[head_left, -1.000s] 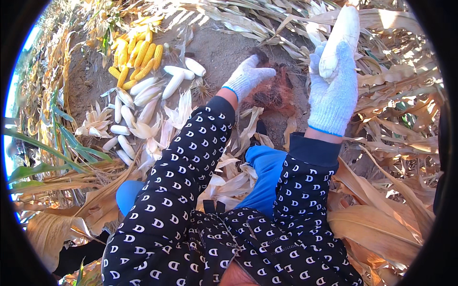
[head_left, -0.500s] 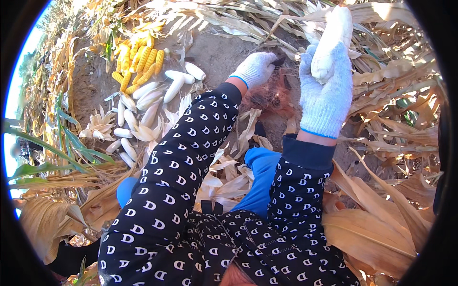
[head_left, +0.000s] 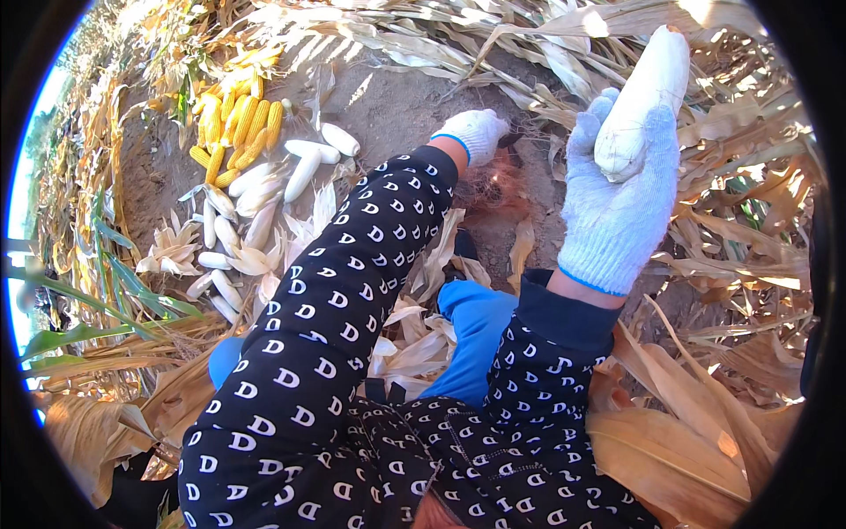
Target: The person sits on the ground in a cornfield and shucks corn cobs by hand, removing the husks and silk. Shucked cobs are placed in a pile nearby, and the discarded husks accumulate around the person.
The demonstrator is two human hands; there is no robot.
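Clasping a white cob [head_left: 650,88], the right hand [head_left: 619,207] has shifted rightward; the left hand [head_left: 477,136] curls, its grip unclear.

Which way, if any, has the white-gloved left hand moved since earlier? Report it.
Yes: the white-gloved left hand has moved right, farther from the heaped yellow corn cobs.
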